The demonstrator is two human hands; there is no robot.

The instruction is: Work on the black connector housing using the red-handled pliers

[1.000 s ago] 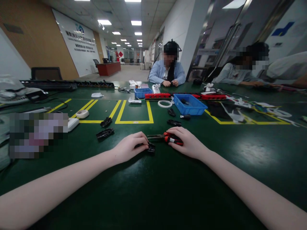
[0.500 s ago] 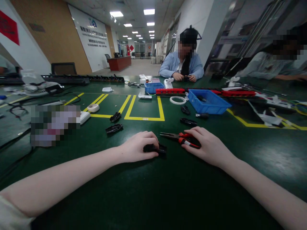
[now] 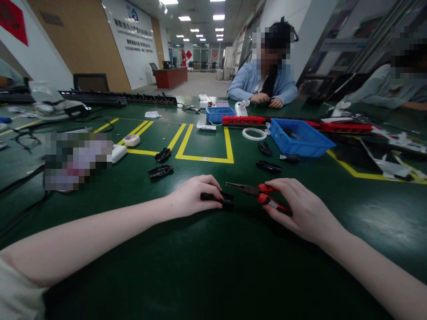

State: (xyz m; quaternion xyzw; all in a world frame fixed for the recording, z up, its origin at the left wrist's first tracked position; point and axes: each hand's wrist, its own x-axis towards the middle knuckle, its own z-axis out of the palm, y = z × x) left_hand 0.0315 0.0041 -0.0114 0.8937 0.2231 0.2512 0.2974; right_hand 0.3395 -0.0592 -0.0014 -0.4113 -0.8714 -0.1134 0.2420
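Note:
My left hand (image 3: 199, 194) is closed around a dark plastic part (image 3: 227, 200), whose right end sticks out past the thumb close to the table surface. Red-handled needle-nose pliers (image 3: 256, 192) are in my right hand (image 3: 298, 203), fingers wrapped on the grips. Their jaws point left, the tip just above and apart from the dark part. Similar black plastic pieces lie beyond my hands: one (image 3: 160, 171) and another (image 3: 163, 154) on the left, and a longer one (image 3: 268, 166) on the right. What my left fingers cover is hidden.
A blue bin (image 3: 300, 138) with dark parts inside stands at the right, beside a white ring (image 3: 254, 134). A smaller blue tray (image 3: 220, 114) sits further back. Yellow tape (image 3: 205, 158) marks the green table. Across it sits a co-worker (image 3: 263, 84); another person is far right.
The pliers and my right hand have moved slightly right, with the pliers tilted more downward to the right. My left hand keeps its hold on the dark part. The camera view has shifted a little.

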